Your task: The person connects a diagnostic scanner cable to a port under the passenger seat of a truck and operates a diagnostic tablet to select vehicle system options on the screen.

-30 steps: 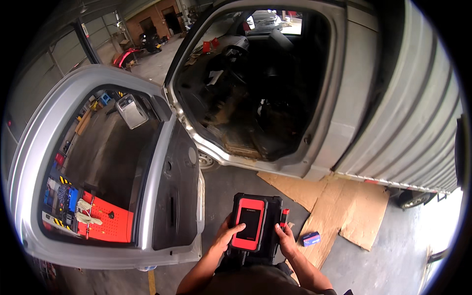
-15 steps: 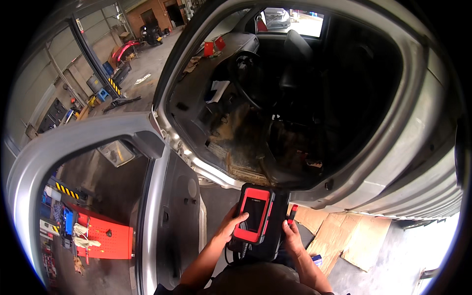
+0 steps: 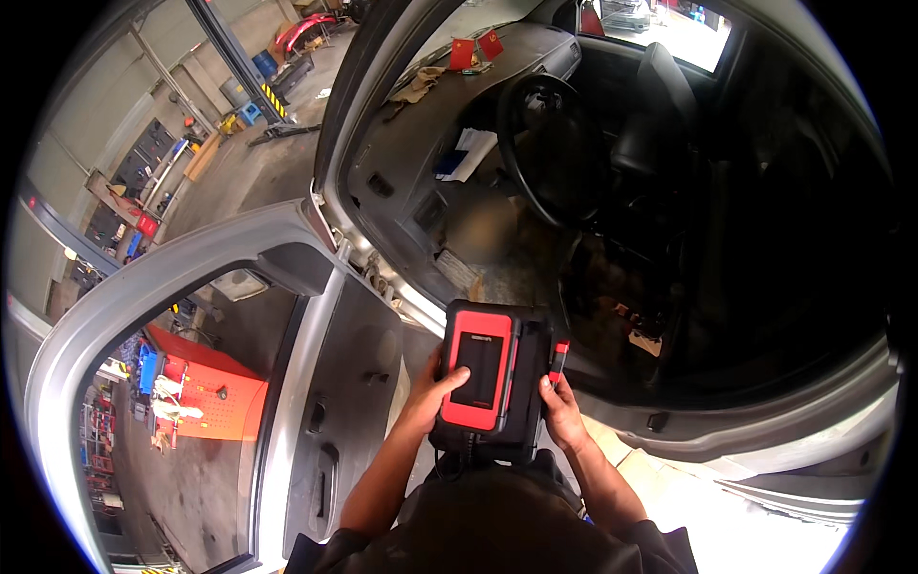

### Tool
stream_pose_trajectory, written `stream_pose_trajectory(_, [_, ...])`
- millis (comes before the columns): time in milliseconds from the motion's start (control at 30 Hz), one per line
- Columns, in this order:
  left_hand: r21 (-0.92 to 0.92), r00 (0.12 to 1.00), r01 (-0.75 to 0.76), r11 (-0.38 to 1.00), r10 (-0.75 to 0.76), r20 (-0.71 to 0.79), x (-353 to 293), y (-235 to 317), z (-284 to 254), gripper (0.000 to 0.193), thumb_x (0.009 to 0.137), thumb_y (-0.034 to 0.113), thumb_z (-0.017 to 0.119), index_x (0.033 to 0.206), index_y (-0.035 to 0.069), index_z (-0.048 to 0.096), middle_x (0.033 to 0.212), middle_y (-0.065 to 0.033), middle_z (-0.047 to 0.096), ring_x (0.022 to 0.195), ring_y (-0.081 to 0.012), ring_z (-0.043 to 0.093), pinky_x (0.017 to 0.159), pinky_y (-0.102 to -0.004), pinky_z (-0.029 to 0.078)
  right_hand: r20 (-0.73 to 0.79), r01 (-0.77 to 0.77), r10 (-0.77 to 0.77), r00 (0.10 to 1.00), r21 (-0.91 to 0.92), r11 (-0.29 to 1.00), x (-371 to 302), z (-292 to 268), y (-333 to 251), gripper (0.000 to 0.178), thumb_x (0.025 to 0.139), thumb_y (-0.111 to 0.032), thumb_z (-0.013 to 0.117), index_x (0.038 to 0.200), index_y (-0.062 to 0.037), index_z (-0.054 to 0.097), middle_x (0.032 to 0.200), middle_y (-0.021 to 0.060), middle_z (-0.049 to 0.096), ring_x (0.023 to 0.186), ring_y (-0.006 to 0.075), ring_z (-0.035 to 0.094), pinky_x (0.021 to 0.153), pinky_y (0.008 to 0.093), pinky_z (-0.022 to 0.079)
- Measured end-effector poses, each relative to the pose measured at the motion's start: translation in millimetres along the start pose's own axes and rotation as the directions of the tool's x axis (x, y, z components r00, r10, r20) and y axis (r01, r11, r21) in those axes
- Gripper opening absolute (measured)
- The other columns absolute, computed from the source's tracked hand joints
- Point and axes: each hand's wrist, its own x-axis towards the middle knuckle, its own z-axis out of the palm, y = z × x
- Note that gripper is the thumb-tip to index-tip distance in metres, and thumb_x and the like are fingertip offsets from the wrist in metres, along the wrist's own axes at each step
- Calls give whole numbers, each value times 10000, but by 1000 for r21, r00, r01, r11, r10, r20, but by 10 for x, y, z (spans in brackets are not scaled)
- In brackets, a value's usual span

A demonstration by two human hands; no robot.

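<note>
Change since earlier: view has closed in on the cabin; cardboard sheets seen on the floor a second ago are out of frame, and the open silver car door [image 3: 182, 287] now fills the lower left.
Device: red-framed black rectangular handheld tablet with a dark screen [image 3: 490, 375], held at chest height just outside the door opening of the silver car.
Left hand: left hand [image 3: 432, 392] grips the tablet's left edge, thumb lying across the lower screen, fingers curled behind the casing.
Right hand: right hand [image 3: 561, 413] clasps the right edge, fingers wrapped round the black casing, touching a small red-and-black stub [image 3: 557, 356] at that side.
Cable: thin black cable [image 3: 469, 450] hangs from the tablet's lower edge.
Cabin contents: grey dashboard [image 3: 459, 124] carries two small red flags [image 3: 475, 48], a tan rag [image 3: 419, 84] and white papers [image 3: 469, 153]; black steering wheel [image 3: 550, 143] sits right of these; footwell is dusty, with scraps on the floor.
Door window view: orange metal tool cabinet [image 3: 215, 397] shows through the window opening, blue items beside it.
Room: workshop with grey concrete floor [image 3: 258, 172], a dark lift post [image 3: 234, 53], blue drums and a red body panel at the far wall.
Orientation: tablet's long axis runs away from the person, top end toward the cabin, tilted slightly right; screen faces up.
</note>
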Motion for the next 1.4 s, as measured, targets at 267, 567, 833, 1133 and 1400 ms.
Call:
stream_pose_trajectory(267, [-12, 998, -23, 1000, 24, 61, 201, 260, -50, 836, 850, 205, 771, 1507, -34, 312, 1374, -178, 535, 1257, -254, 540, 1058, -376, 427, -14, 25, -23, 1000, 147, 989, 161, 339, -163, 330, 1033, -267, 578, 1302, -81, 532, 1168, -19, 597, 1118, 97, 530, 1008, 301, 420])
stream_pose_trajectory(567, [-8, 991, 29, 1000, -28, 132, 463, 321, -274, 844, 818, 176, 802, 1491, -36, 340, 1317, -166, 579, 1202, -250, 578, 1026, -376, 457, -100, 97, -78, 992, 200, 975, 203, 503, 58, 359, 1044, -244, 552, 1364, -86, 505, 1218, 17, 609, 1132, 131, 564, 1014, 312, 451])
stream_pose_trajectory(833, [55, 971, 101, 993, -110, 213, 662, 325, -276, 762, 841, 168, 780, 1472, -2, 387, 1311, -133, 584, 1192, -226, 578, 1026, -366, 455, -223, 156, -113, 968, 182, 971, 194, 522, 165, 390, 1029, -245, 583, 1374, -84, 497, 1216, 21, 616, 1118, 134, 574, 995, 309, 463])
stream_pose_trajectory(1133, [198, 972, 86, 976, -126, 200, 827, 213, -290, 846, 838, 313, 810, 1477, -10, 359, 1296, -146, 598, 1176, -215, 591, 1022, -354, 459, -305, 193, -140, 942, 149, 970, 271, 611, 207, 412, 967, -133, 670, 1338, -50, 513, 1211, 52, 639, 1082, 143, 606, 970, 315, 488])
stream_pose_trajectory(1400, [681, 987, -150, 717, 66, 148, 652, 291, -281, 854, 738, 419, 876, 1313, -55, 460, 1184, -190, 646, 1108, -269, 630, 954, -381, 500, -307, 224, -240, 921, -86, 971, 456, 732, 203, 358, 919, -65, 672, 1252, -14, 551, 1111, 51, 663, 980, 119, 610, 880, 288, 501])
